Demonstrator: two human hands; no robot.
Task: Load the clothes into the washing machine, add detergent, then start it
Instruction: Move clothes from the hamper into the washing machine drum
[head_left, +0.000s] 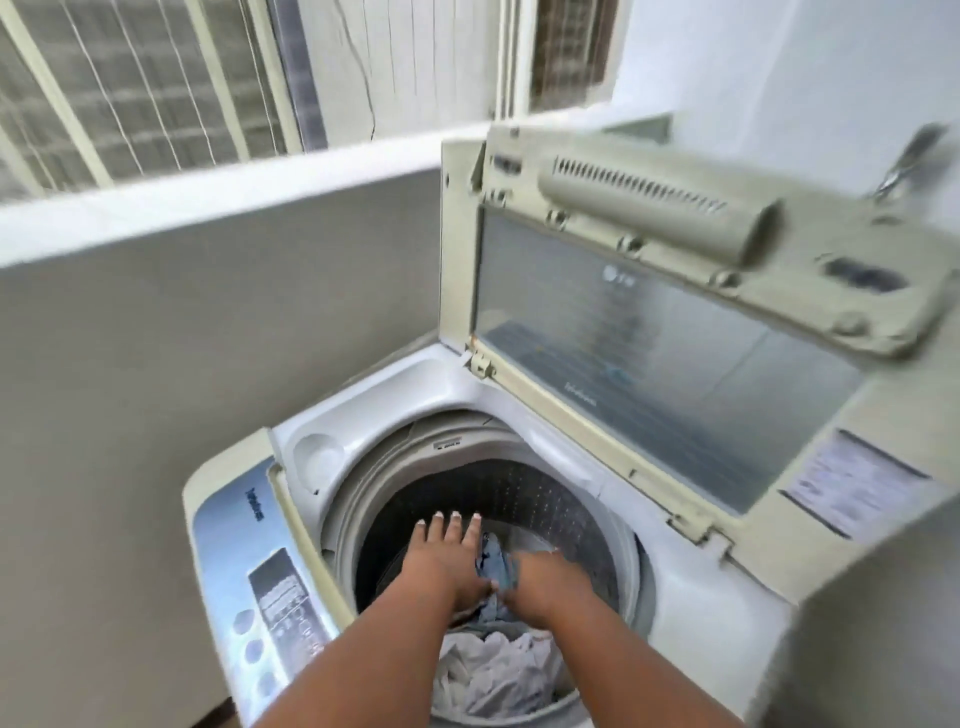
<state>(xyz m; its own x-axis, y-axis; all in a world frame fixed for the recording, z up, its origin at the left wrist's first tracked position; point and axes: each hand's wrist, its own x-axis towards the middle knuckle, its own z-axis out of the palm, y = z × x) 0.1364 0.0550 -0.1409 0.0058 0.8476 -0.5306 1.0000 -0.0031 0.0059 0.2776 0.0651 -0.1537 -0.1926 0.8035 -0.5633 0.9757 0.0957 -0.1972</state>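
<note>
A top-loading washing machine (395, 395) stands with its lid (665, 353) raised to the right. Both my hands reach down into the drum (519, 499). My left hand (447, 556) has straight fingers spread over the dark drum interior. My right hand (545, 577) is partly buried beside a blue garment (493, 564) that sits between the two hands; its fingers are hidden. White clothes (493, 670) lie in the drum below my wrists.
The control panel (275, 597) with buttons runs along the machine's left side. A grey parapet wall (182, 322) stands behind and to the left. A white wall (779, 67) rises at the back right.
</note>
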